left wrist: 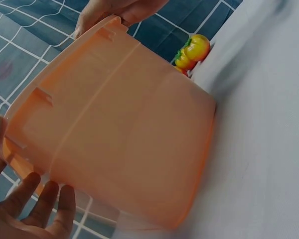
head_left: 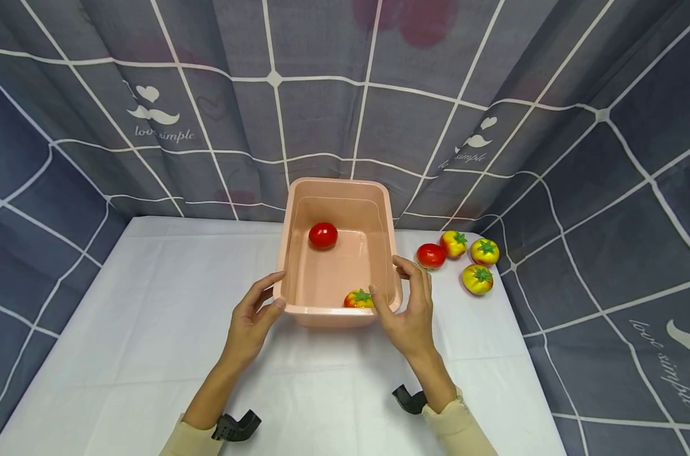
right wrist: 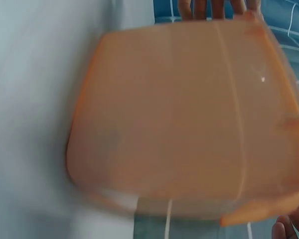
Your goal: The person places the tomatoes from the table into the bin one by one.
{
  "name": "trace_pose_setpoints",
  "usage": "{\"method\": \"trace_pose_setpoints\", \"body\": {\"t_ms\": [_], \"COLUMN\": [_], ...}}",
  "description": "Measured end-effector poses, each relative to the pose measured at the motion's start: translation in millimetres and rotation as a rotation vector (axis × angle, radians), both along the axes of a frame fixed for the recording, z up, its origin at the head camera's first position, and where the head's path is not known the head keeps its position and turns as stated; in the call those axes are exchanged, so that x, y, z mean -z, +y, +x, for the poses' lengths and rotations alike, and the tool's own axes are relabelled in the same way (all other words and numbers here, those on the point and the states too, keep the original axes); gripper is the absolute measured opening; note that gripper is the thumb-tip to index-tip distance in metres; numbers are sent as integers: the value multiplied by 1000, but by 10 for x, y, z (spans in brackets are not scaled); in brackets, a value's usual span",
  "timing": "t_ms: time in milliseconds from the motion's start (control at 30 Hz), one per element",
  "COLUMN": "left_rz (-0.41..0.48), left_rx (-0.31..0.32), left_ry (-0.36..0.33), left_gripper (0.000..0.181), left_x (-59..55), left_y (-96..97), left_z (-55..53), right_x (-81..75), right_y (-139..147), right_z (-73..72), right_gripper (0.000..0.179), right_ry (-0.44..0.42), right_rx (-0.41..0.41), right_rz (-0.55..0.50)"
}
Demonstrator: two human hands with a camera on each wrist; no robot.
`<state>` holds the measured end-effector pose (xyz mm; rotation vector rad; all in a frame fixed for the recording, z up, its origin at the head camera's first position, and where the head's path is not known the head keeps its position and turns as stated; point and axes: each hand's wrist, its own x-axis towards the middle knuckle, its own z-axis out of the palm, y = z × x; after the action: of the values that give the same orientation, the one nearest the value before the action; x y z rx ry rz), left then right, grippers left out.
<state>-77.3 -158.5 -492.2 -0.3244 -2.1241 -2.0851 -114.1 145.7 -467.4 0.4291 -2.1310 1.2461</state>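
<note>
A pink plastic bin (head_left: 373, 209) stands near the back middle of the white table. My left hand (head_left: 250, 316) holds its left rim by the front corner, with fingers (left wrist: 42, 201) spread along the outer wall. On the other side, my right hand (head_left: 410, 310) grips the front right corner, thumb over the rim and fingers outside. Inside the bin lie a red tomato (head_left: 323, 235) towards the back left and a yellow-red fruit with a green leafy top (head_left: 358, 299), partly hidden by the front wall. Both wrist views are mostly filled by the bin's outer wall (left wrist: 124, 129).
Right of the bin, another red tomato (head_left: 431, 256) lies beside several yellow-red fruits with green tops (head_left: 477, 279). Grey checked curtains (head_left: 322, 120) hang around the back and sides of the white table (head_left: 196, 266). Black straps (head_left: 236, 427) are on both wrists.
</note>
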Motion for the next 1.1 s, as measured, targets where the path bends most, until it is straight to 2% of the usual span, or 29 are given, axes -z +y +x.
{"method": "trace_pose_setpoints", "body": {"t_ms": [233, 400, 700, 867, 1100], "left_rz": [7, 11, 12, 11, 11], "left_rx": [5, 7, 9, 5, 7], "left_ry": [6, 15, 4, 17, 23], "left_gripper": [52, 52, 53, 52, 52], "left_x": [8, 24, 33, 34, 25], "left_y": [0, -1, -3, -3, 3], "left_z": [3, 8, 6, 9, 4], "right_x": [97, 237, 515, 667, 809], "right_y": [255, 475, 1008, 1315, 1577], "right_z": [-133, -249, -368, -419, -456], "right_gripper": [47, 44, 49, 60, 79], "right_ry": [-46, -85, -201, -296, -452], "right_rx": [55, 147, 342, 462, 525], "right_rz": [-62, -68, -32, 27, 46]}}
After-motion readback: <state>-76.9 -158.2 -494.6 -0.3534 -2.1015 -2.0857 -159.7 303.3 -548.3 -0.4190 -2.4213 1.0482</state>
